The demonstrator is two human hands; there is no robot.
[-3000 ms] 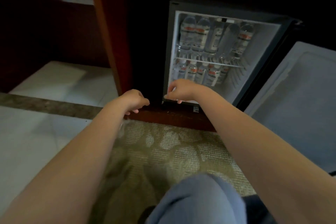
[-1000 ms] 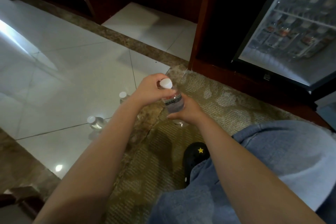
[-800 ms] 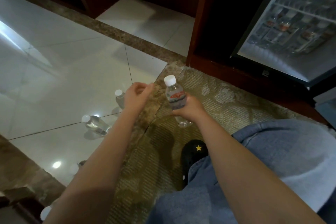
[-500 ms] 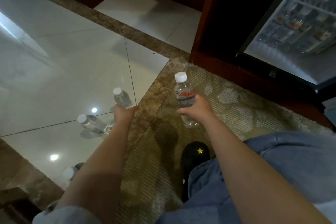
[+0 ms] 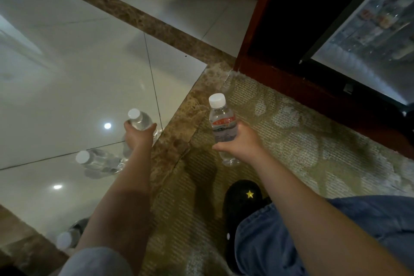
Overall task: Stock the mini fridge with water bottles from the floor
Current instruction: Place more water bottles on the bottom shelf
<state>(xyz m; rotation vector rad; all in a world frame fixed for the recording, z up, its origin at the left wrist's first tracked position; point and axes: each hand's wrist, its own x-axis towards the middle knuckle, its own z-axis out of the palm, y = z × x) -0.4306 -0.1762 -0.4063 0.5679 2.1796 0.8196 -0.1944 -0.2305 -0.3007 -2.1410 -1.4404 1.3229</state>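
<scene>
Your right hand (image 5: 243, 141) is wrapped around a red-labelled bottle (image 5: 223, 124), held upright over the rug (image 5: 302, 141). Your left hand (image 5: 139, 138) curls around a second bottle (image 5: 140, 120) (lifted or not, you can't tell). A third bottle (image 5: 96, 161) sits just left of that hand. The open mini fridge (image 5: 363, 47) lies beyond your right hand.

Brown marble border (image 5: 161, 29) running diagonally across the floor. Left of the border, glossy pale tiles (image 5: 67, 78) with two bright light reflections (image 5: 107, 125). Right of the border, patterned olive rug (image 5: 302, 141). Beyond the border's far end, dark red-brown wooden cabinet frame (image 5: 259, 18). Dim overall.
</scene>
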